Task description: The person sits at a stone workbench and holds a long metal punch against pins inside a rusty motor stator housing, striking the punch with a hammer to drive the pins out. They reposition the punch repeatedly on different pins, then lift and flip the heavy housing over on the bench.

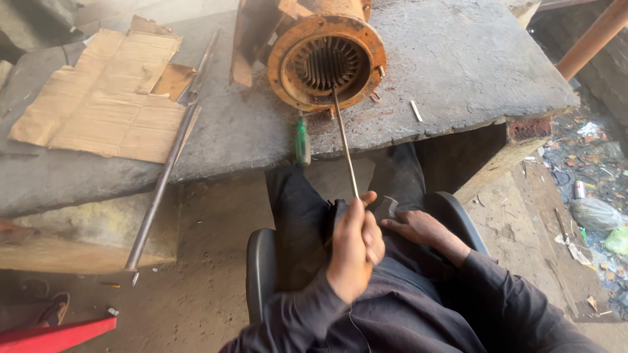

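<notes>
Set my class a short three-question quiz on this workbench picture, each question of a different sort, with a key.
1. True or false: the left hand grips the thin metal rod whose far end sits inside the rusty orange round motor housing.
2. Which lies on the grey stone slab just below the housing? A) green-handled screwdriver B) red hammer C) blue pliers
3. Fill in: the right hand rests on the person's ____.

Key: 1 true. 2 A. 3 lap; it holds nothing. The torn brown cardboard sheet and long grey steel bar lie further left.
</notes>
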